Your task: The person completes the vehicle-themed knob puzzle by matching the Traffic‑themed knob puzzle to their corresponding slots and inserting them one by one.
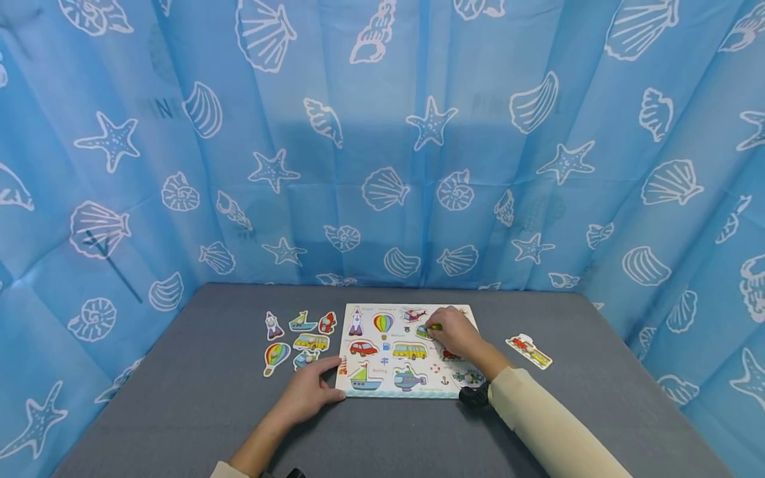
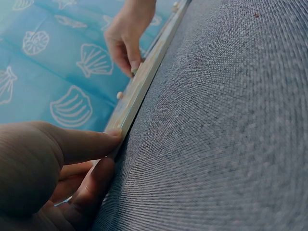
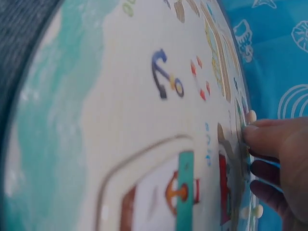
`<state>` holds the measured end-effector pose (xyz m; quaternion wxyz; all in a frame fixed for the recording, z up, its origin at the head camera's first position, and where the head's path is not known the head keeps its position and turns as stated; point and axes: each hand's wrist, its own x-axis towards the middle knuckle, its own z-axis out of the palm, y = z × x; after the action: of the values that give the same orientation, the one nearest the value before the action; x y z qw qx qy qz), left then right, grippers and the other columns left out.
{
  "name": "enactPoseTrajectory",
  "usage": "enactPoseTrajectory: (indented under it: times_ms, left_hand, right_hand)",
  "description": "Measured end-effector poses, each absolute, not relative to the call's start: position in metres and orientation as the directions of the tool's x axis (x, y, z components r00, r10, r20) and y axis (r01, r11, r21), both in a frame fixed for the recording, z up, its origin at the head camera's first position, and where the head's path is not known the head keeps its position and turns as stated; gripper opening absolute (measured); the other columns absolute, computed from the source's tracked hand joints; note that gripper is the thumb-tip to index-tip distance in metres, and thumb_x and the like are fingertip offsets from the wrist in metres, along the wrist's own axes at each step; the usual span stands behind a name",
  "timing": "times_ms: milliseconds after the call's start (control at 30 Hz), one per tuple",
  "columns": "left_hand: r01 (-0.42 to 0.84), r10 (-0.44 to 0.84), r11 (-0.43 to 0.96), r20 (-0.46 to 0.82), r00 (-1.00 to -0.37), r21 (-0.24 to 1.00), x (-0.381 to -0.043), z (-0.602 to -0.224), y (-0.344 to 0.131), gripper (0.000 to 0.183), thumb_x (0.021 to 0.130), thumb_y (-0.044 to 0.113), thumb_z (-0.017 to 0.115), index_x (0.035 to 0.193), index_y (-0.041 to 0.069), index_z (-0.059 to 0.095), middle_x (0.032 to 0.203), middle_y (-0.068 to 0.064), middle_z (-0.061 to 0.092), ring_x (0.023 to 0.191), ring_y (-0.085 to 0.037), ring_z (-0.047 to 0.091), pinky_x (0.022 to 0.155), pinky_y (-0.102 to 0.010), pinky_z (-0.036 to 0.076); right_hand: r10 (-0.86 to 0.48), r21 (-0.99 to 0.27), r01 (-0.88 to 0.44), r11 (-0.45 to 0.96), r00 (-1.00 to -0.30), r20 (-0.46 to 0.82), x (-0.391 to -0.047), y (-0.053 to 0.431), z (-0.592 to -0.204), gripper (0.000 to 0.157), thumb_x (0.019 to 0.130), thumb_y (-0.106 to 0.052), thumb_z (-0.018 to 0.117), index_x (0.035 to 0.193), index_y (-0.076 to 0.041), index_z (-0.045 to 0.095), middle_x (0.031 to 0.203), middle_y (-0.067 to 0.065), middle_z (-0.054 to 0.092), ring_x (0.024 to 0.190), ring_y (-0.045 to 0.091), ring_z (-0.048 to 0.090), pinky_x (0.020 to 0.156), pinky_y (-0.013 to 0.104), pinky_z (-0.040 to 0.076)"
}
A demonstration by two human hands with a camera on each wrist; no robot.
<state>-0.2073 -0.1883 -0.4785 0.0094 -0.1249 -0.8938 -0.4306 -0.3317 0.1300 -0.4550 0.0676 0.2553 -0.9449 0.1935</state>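
Note:
My left hand (image 1: 307,390) is at the left edge of a wooden picture puzzle board (image 1: 388,392). In the left wrist view its thumb and a finger pinch the board's edge (image 2: 144,91). My right hand (image 1: 457,334) reaches over the upper right part of the board, and its thumb and fingers pinch a small green and yellow puzzle piece (image 1: 435,326), mostly hidden by the fingers. The right wrist view has the fingertips (image 3: 250,134) right at the board's surface, close to a round knob (image 3: 251,116).
Left of the board lie several loose knobbed pieces, among them a balloon (image 1: 276,357), a bus (image 1: 311,342), a sailboat (image 1: 302,323) and a purple-and-white rocket (image 1: 273,327). A train piece (image 1: 528,350) lies to the right. A blue seashell curtain (image 1: 382,226) hangs behind the grey table (image 1: 382,438).

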Motion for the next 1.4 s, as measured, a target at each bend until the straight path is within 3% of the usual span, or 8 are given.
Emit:
enactPoseTrajectory:
  times_ms: [267, 600, 1100, 1400]
  left_hand:
    - [0.247, 0.220, 0.580, 0.143, -0.965, 0.776, -0.206, -0.479, -0.187, 0.063, 0.071, 0.010, 0.085, 0.127, -0.003, 0.060, 0.112, -0.013, 0.063, 0.053, -0.009, 0.050, 0.049, -0.026, 0.042]
    - [0.231, 0.220, 0.590, 0.122, -0.968, 0.773, -0.207, -0.476, -0.189, 0.062, 0.073, 0.010, 0.084, 0.129, -0.002, 0.059, 0.116, -0.012, 0.062, 0.054, -0.010, 0.051, 0.049, -0.026, 0.042]
    - [0.225, 0.215, 0.596, 0.117, -0.970, 0.771, -0.209, -0.479, -0.190, 0.062, 0.073, 0.010, 0.083, 0.129, -0.002, 0.059, 0.117, -0.013, 0.062, 0.054, -0.010, 0.052, 0.049, -0.026, 0.042]
    - [0.215, 0.215, 0.598, 0.103, -0.971, 0.772, -0.209, -0.479, -0.190, 0.062, 0.074, 0.011, 0.083, 0.129, -0.001, 0.059, 0.118, -0.012, 0.062, 0.055, -0.011, 0.052, 0.050, -0.026, 0.042]
  right_hand:
    - [-0.483, -0.325, -0.530, 0.783, -0.848, 0.219, -0.335, 0.135, -0.459, 0.012, 0.086, -0.010, 0.074, 0.098, -0.008, 0.076, 0.098, 0.003, 0.069, 0.098, 0.025, 0.061, 0.088, 0.044, 0.046]
    - [-0.429, -0.399, -0.439, 0.805, -0.895, 0.118, -0.332, 0.131, -0.450, 0.029, 0.085, -0.013, 0.075, 0.112, -0.007, 0.071, 0.110, 0.007, 0.067, 0.109, 0.028, 0.059, 0.094, 0.046, 0.043]
    - [-0.419, -0.486, -0.493, 0.722, -0.870, 0.260, -0.313, 0.167, -0.444, 0.021, 0.092, -0.010, 0.066, 0.110, 0.000, 0.069, 0.116, 0.018, 0.064, 0.113, 0.040, 0.055, 0.092, 0.055, 0.042]
    - [-0.289, -0.504, -0.377, 0.777, -0.925, 0.246, -0.302, 0.194, -0.446, 0.016, 0.091, -0.012, 0.066, 0.105, -0.004, 0.070, 0.112, 0.015, 0.065, 0.108, 0.038, 0.057, 0.087, 0.055, 0.043]
